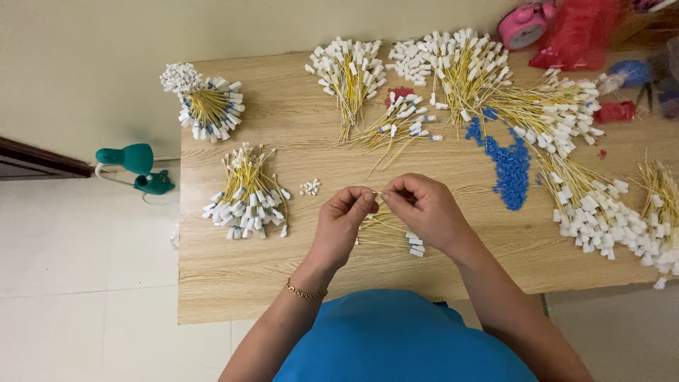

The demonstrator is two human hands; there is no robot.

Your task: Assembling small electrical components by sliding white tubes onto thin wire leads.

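My left hand [342,225] and my right hand [424,210] meet above the middle of the wooden table [233,272], fingertips pinched together on the end of a thin yellow wire [377,193]. A small bundle of yellow wires with white connectors [396,235] lies under and between my hands. A gold bracelet sits on my left wrist. A few tiny white connector pieces [310,187] lie just left of my left hand.
Bundles of yellow wires with white connectors lie around: far left [209,106], left [247,198], back middle [349,74], back right [470,64], right [594,212]. A pile of small blue pieces [509,166], a pink clock [522,27], a red bag [576,35], a teal object [134,159] on the floor.
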